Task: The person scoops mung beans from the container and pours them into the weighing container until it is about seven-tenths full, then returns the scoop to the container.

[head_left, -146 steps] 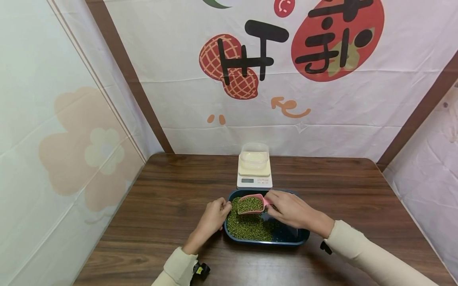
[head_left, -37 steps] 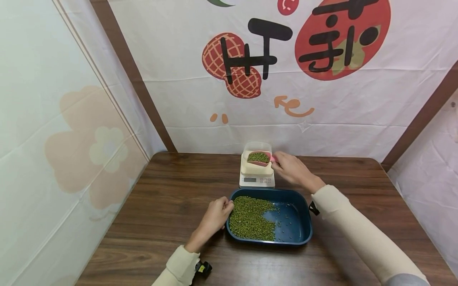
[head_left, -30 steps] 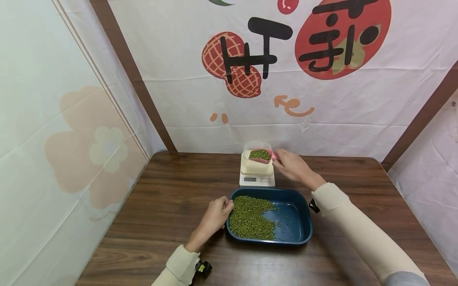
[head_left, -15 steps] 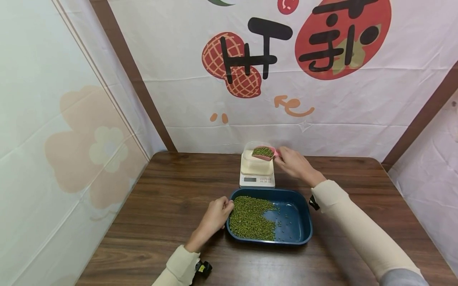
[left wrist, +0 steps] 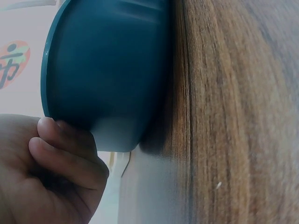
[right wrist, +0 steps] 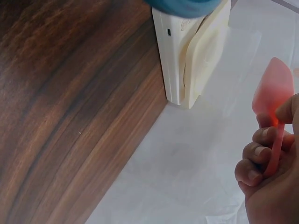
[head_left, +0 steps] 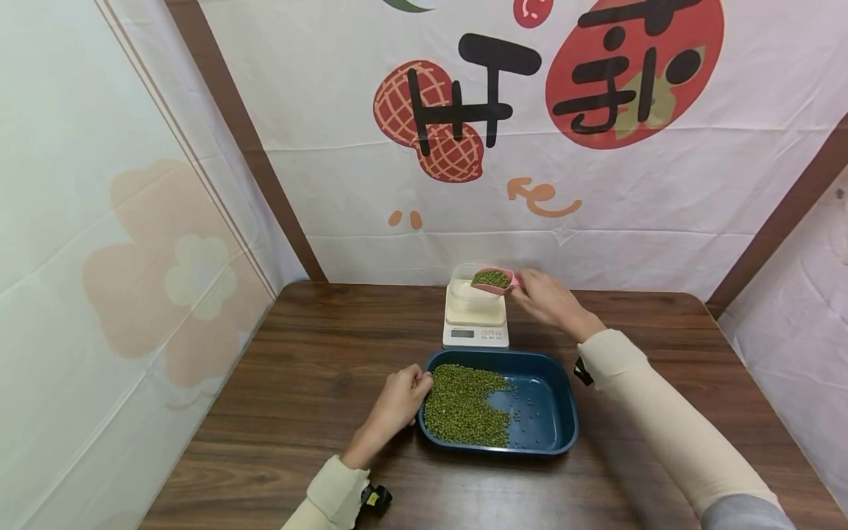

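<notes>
Pink scoop (right wrist: pixel 274 86), heaped with small green beans (head_left: pixel 492 278), held aloft over the right side of the clear container (head_left: pixel 460 288); contact between the two cannot be told. Your right hand (head_left: pixel 546 298) is clamped on its handle, fingers curled round. The container stands on the kitchen scale (head_left: pixel 475 339), whose display (head_left: pixel 462 334) and small button markings are too small to read. Nearer you sits the blue tray (head_left: pixel 542 414), more beans massed toward its left side; your left hand (head_left: pixel 397 397) grips its left rim. A yellow label on the black wrist device (head_left: pixel 376 497) is illegible. Behind the wooden table (head_left: pixel 298 405), the backdrop (head_left: pixel 331 184) bears bold black characters, not surely legible, over a red peanut (head_left: pixel 430 110) and a larger red motif (head_left: pixel 702 44).
</notes>
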{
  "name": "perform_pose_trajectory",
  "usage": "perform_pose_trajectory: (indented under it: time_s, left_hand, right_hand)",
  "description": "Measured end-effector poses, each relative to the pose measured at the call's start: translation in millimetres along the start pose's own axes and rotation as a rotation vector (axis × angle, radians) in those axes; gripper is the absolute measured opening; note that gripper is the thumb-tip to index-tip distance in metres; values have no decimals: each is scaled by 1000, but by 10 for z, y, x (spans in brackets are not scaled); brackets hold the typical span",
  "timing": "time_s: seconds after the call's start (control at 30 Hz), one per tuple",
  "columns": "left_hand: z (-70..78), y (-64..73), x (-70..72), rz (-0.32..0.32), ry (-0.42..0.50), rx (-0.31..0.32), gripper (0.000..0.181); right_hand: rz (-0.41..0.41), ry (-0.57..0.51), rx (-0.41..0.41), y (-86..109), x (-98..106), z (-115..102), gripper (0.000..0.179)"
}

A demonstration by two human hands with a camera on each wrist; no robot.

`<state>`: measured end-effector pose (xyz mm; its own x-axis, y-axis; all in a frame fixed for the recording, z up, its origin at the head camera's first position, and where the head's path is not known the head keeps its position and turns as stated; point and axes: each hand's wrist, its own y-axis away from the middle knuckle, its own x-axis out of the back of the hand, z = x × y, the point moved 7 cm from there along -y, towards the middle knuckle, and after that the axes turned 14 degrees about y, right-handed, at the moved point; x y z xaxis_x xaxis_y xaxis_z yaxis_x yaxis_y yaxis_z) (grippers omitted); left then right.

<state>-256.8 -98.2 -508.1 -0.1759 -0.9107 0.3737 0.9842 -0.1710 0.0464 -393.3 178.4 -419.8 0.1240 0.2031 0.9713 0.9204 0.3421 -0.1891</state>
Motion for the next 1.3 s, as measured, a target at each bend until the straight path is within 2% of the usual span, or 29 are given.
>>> perform_pose_trajectory:
  time_s: [0.8, 1.03, 1.3]
  left_hand:
    - [-15, 9, -10, -1, 16, -3, 34]
    - [7, -3, -10, 13, -18, -23, 32]
    - [10, -12, -6, 17, -13, -17, 33]
  right_hand:
    - [-50, 58, 10, -37, 12, 22, 22]
    - [-42, 77, 38, -67, 40, -9, 22]
    - [-61, 102, 41, -116, 46, -23, 23]
